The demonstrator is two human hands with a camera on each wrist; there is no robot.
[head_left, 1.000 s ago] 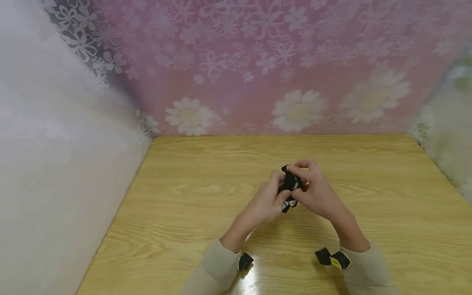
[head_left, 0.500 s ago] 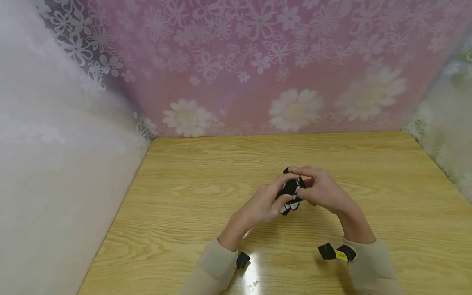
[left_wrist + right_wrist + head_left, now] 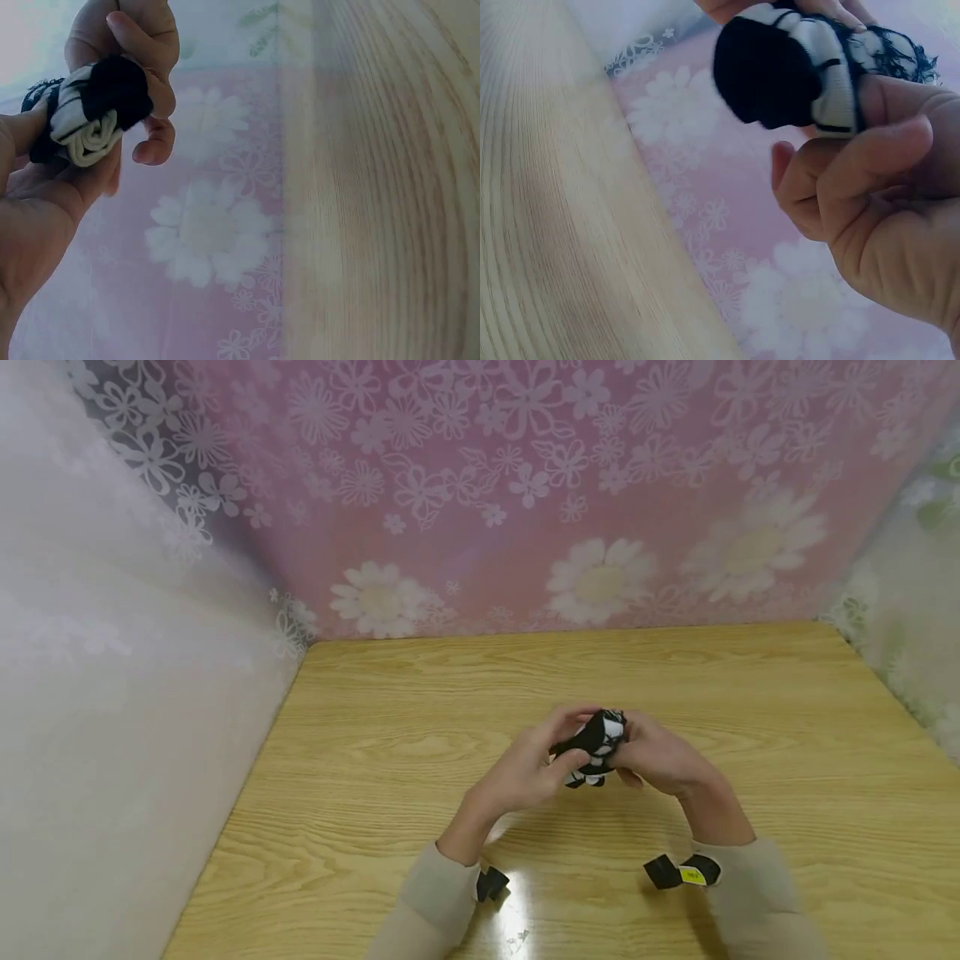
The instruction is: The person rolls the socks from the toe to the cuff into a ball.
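A small black-and-white striped bundle of knitted fabric [image 3: 597, 743] is held between both hands just above the middle of the wooden table [image 3: 375, 760]. My left hand [image 3: 536, 768] grips it from the left, thumb and fingers curled round it. My right hand [image 3: 651, 756] grips it from the right, its fingers wrapped over the top. In the left wrist view the fabric bundle [image 3: 94, 112] shows a black end and white ribbed folds. The right wrist view shows the fabric bundle [image 3: 795, 67] with a frayed black edge, pinched by the right hand's fingers [image 3: 870, 165].
Pink flowered sheeting [image 3: 525, 485] walls the table's far side; pale sheeting stands at left [image 3: 112, 693] and right. Black wrist-camera straps [image 3: 678, 871] hang at both beige sleeves, close to the table's near edge.
The bundle has been turned and brought lower and slightly nearer me, and its white stripes now face up. Both hands have closed tighter round it.
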